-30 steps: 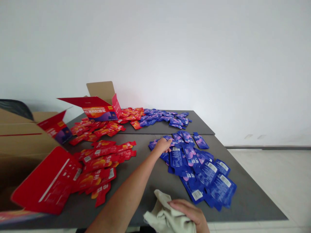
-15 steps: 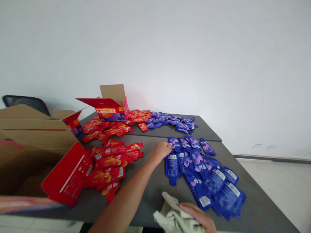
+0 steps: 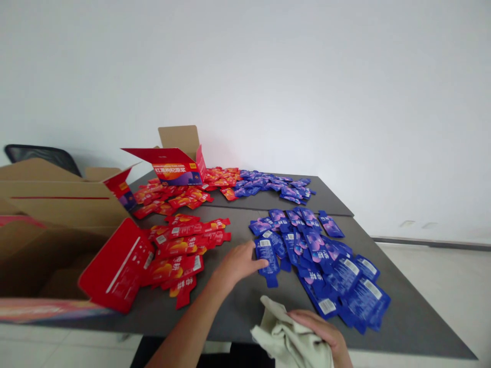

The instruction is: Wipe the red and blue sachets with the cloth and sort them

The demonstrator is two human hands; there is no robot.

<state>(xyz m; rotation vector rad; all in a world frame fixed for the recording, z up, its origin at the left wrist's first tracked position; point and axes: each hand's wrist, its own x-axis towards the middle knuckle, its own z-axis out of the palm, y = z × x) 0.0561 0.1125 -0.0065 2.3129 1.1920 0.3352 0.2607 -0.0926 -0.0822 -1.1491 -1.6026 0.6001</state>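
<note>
My left hand [image 3: 241,261] has its thumb over the left edge of a blue flat spouted pouch [image 3: 267,255], with the fingers at its upper left corner. That pouch lies barcode side up, its narrow spout end pointing towards me. Close to the near table edge, my right hand [image 3: 322,329] grips a crumpled pale green cloth [image 3: 289,337]. To the right of my left hand spreads an overlapping pile of blue pouches [image 3: 316,248]. Red pouches [image 3: 184,245] are heaped left of my left hand.
A large open carton [image 3: 49,204] stands at the left, its red flap [image 3: 118,263] jutting over the table [image 3: 233,319]. Further back is a second open box [image 3: 178,171]. More red pouches [image 3: 222,178] and blue pouches [image 3: 268,183] lie along the far side.
My left hand has come nearer, from the far left of the blue pile to the barcoded pouch. A blue pouch now shows where the hand was. The right hand keeps the cloth.
</note>
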